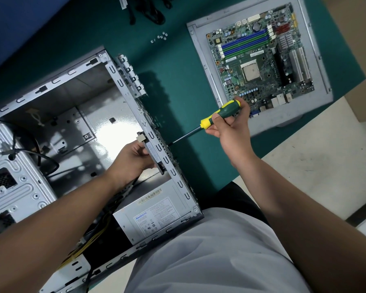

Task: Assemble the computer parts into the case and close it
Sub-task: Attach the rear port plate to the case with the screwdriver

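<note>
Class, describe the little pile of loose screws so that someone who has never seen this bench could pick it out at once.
Start at the green mat covering the bench. Look at the bare strip between the open computer case and the motherboard lying on its grey panel. There, nearer the far edge, sit the screws: the only small, shiny, loose silver bits, unlike the black cables beyond.

One open case [106, 66] under the left hand [133, 159], one power supply [154, 214] below it. One screwdriver [218, 115] in the right hand [230, 125]; beyond it, one motherboard [260, 60] and six loose screws [160, 37].
</note>
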